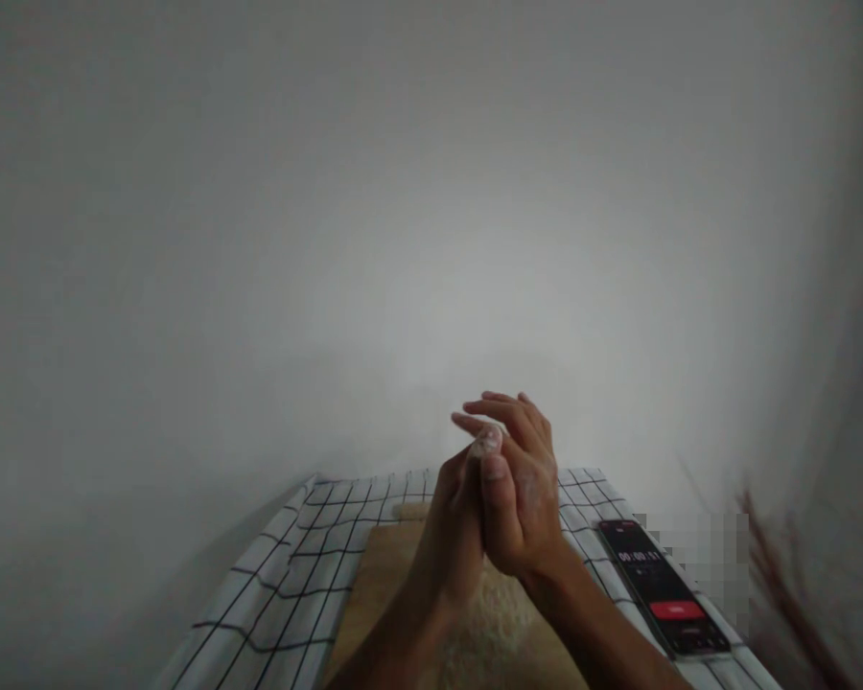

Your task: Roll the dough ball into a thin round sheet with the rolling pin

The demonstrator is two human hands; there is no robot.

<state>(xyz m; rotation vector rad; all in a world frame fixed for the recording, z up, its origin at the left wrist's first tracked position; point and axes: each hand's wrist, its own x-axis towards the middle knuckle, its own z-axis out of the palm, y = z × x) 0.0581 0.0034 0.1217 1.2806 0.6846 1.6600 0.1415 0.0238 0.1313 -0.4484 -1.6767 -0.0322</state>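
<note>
We see a phone (662,586) lying face up near the right edge of a white checked cloth (277,585), its screen showing pale digits (639,556) above a red button (677,610). Behind, we see a plain wall (431,192); at right, blurred brown twigs (791,609).

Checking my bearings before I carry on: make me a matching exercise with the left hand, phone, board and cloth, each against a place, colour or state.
1. Left hand
2. Phone
3. Board
4. Cloth

A. White with dark crossing lines
B. To the right of the board, with red on its screen
C. Up against the right hand
D. Light brown, below both hands

Pairs: 1-C; 2-B; 3-D; 4-A
</note>
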